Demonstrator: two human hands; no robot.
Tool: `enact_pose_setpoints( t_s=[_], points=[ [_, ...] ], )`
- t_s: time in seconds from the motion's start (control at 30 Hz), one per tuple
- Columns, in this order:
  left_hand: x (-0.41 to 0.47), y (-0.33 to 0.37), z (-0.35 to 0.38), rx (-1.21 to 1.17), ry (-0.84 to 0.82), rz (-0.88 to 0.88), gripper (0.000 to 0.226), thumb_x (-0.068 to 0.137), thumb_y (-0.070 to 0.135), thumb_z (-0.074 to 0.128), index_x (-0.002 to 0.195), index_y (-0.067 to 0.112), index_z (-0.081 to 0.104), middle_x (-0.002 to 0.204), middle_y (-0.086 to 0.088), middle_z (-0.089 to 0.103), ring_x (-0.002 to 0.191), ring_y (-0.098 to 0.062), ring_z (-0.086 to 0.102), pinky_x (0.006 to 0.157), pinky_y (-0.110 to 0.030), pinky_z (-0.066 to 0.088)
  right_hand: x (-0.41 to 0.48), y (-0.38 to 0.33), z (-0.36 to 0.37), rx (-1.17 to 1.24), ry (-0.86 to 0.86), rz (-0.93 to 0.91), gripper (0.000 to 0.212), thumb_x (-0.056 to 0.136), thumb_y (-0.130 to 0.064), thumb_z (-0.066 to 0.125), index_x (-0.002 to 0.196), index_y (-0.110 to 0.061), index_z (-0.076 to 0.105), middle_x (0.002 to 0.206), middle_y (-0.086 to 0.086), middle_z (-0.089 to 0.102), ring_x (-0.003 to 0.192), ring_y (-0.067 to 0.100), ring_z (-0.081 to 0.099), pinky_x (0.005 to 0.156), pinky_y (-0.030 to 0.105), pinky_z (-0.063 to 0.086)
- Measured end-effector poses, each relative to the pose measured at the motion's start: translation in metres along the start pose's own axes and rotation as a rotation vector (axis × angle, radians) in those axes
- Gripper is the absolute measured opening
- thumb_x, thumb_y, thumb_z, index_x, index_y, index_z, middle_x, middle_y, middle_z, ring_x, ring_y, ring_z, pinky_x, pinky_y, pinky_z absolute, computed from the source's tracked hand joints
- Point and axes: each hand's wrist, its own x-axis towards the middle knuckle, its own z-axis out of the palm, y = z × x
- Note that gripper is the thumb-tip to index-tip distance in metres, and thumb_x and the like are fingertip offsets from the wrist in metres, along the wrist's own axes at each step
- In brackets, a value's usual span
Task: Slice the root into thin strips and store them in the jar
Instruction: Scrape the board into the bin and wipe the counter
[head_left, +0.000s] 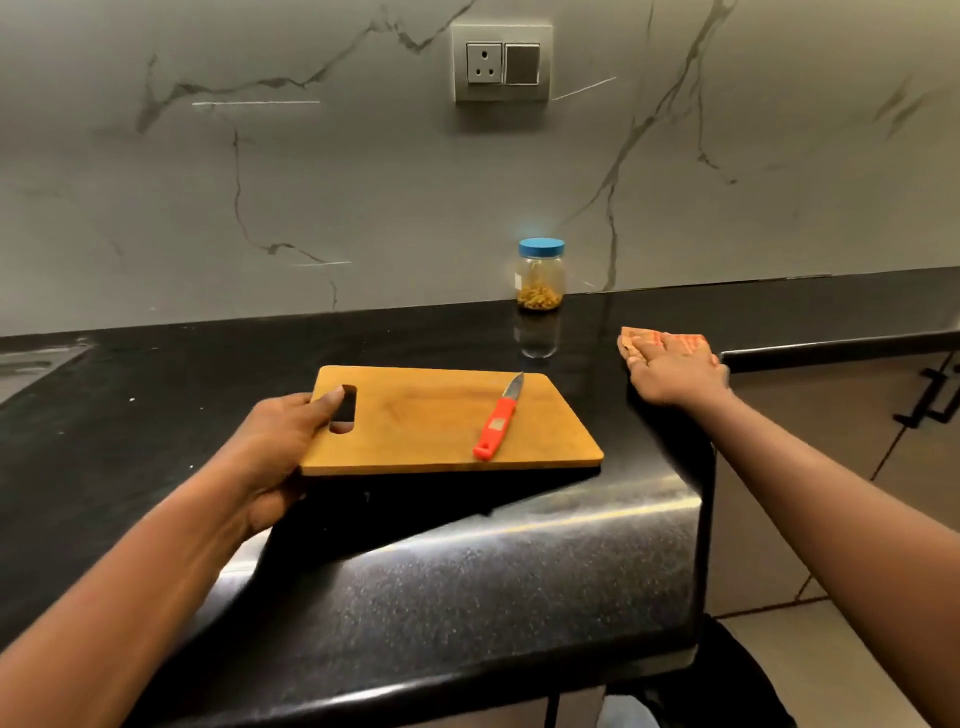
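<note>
Head view, item count: one jar (540, 278), one cutting board (431, 415), one knife (497, 418), one cloth (685, 340), two hands.

1. Jar. It stands upright at the back of the black bench (182, 374), close to the marble wall and well apart from the board. Its long axis is vertical. One blue lid (541, 247) sits on top. A shallow layer of yellow-brown strips (539, 299) lies at the bottom; I cannot count them.

2. Cutting board. Its long axis runs left to right across the bench, near the front edge. The handle slot (345, 410) is at the left end. A dark shadow lies under the near edge; whether the board rests flat I cannot tell.

3. Knife. It lies on the right half of the board. Its long axis runs from near to far, slanted slightly right. The red handle points toward me; the blade tip points away, roughly toward the jar.

4. My left hand (280, 441) grips the left end of the board, thumb on top beside the slot, fingers curled under the edge.

5. My right hand (675, 376) lies flat, fingers straight, on the orange patterned cloth at the right edge of the bench, grasping nothing.

6. One socket plate (501, 62) is set in the wall above the jar.
</note>
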Motion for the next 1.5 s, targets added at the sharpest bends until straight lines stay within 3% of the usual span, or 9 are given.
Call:
enact_pose_setpoints(
  t_s=[0.1,0.27,0.4,0.5,0.67,0.87,0.97,1.17,1.5],
  points=[
    [0.004,0.000,-0.002,0.217,0.084,0.049,0.025,0.099,0.031,0.056,0.109,0.010,0.064,0.095,-0.016,0.069,0.065,-0.023,0.065,0.046,-0.032,0.054,-0.015,0.019,0.002,0.040,0.016,0.007,0.055,0.094,-0.056,0.018,0.147,-0.042,0.019,0.159,0.000,0.014,0.143,0.036,0.008,0.111,0.055,0.016],
    [0.016,-0.001,-0.010,0.889,0.256,0.207,0.027,0.088,0.042,0.068,0.086,0.015,0.073,0.082,-0.006,0.070,0.076,-0.021,0.065,0.069,-0.040,0.057,-0.060,0.049,0.005,0.129,0.047,-0.139,0.056,0.094,-0.054,0.023,0.148,-0.038,0.024,0.159,0.003,0.014,0.145,0.028,0.012,0.116,0.049,0.015],
    [0.021,-0.001,-0.006,1.229,0.352,0.351,0.035,0.081,0.043,0.069,0.066,0.011,0.068,0.067,-0.005,0.064,0.067,-0.020,0.059,0.052,-0.032,0.044,-0.105,0.044,0.002,0.128,0.059,-0.277,0.050,0.099,-0.042,0.031,0.148,-0.035,0.027,0.159,0.006,0.016,0.145,0.026,0.012,0.118,0.041,0.010],
    [0.021,-0.001,0.002,1.346,0.356,0.388,0.037,0.079,0.046,0.069,0.065,0.014,0.060,0.070,-0.005,0.057,0.069,-0.022,0.056,0.057,-0.030,0.043,-0.113,0.039,0.004,0.073,-0.012,-0.319,0.053,0.097,-0.049,0.026,0.149,-0.040,0.018,0.160,-0.002,0.008,0.146,0.027,0.003,0.118,0.046,0.008],
    [0.027,0.004,0.006,1.414,0.269,0.383,0.037,0.082,0.048,0.069,0.069,0.016,0.057,0.071,-0.003,0.060,0.066,-0.018,0.059,0.059,-0.032,0.053,-0.092,0.015,-0.010,-0.023,-0.052,-0.383,0.051,0.100,-0.046,0.026,0.149,-0.041,0.015,0.160,-0.005,0.005,0.146,0.027,0.000,0.117,0.046,0.005],
    [0.041,0.023,-0.003,1.478,0.244,0.307,0.037,0.089,0.054,0.059,0.077,0.019,0.065,0.070,0.000,0.066,0.066,-0.016,0.064,0.067,-0.033,0.057,-0.012,-0.036,-0.014,-0.008,-0.264,-0.502,0.051,0.101,-0.046,0.027,0.149,-0.041,0.013,0.160,-0.005,0.004,0.146,0.019,0.001,0.118,0.046,0.003],
    [0.063,0.027,-0.010,1.447,0.295,0.384,0.034,0.093,0.051,0.054,0.095,0.021,0.069,0.082,0.001,0.067,0.074,-0.015,0.063,0.062,-0.030,0.050,0.020,-0.072,-0.011,-0.059,-0.332,-0.489,0.052,0.101,-0.048,0.026,0.149,-0.041,0.007,0.160,-0.004,-0.002,0.146,0.022,-0.005,0.118,0.048,-0.001],
    [0.103,0.025,-0.013,1.309,0.282,0.509,0.037,0.097,0.049,0.049,0.112,0.022,0.070,0.096,0.001,0.072,0.085,-0.018,0.065,0.069,-0.032,0.053,0.056,-0.121,0.000,-0.155,-0.372,-0.467,0.058,0.098,-0.055,0.023,0.149,-0.042,0.000,0.160,-0.004,-0.008,0.146,0.027,-0.009,0.116,0.054,-0.001],
    [0.140,0.034,-0.005,1.482,0.304,0.519,0.044,0.102,0.045,0.040,0.093,0.012,0.068,0.076,-0.005,0.059,0.068,-0.022,0.057,0.061,-0.034,0.047,0.084,-0.201,0.005,-0.195,-0.385,-0.446,0.062,0.101,-0.048,0.026,0.152,-0.028,-0.001,0.160,0.002,-0.007,0.146,0.025,-0.005,0.116,0.044,0.000]
  ],
)
